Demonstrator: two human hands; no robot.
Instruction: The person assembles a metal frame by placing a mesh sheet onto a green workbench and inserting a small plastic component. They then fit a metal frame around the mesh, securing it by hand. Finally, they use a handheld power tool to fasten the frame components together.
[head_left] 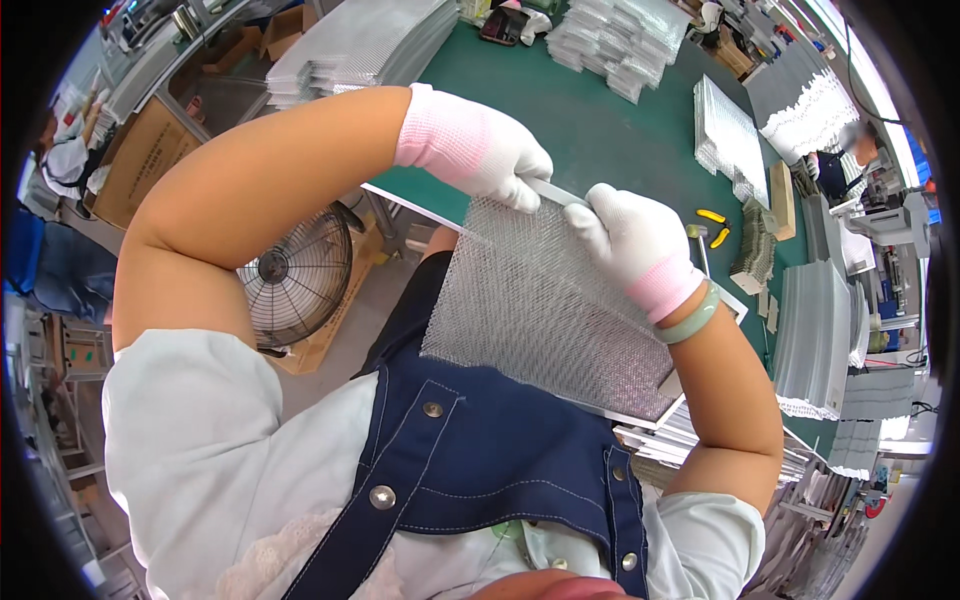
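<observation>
Navy apron (510, 450) below mesh panel (550, 310); at panel's top, pinching white strip (557, 192) between fingers (588, 235): left hand (502, 160), right hand (636, 235).

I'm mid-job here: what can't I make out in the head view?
- White strip: head view, ends covered by the left hand and right hand.
- Mesh panel: head view, lower edge partly hidden by the navy apron.
- Fan: head view, partly behind the left arm.
- Mesh stack, top left: head view, cut off by the upper edge.
</observation>
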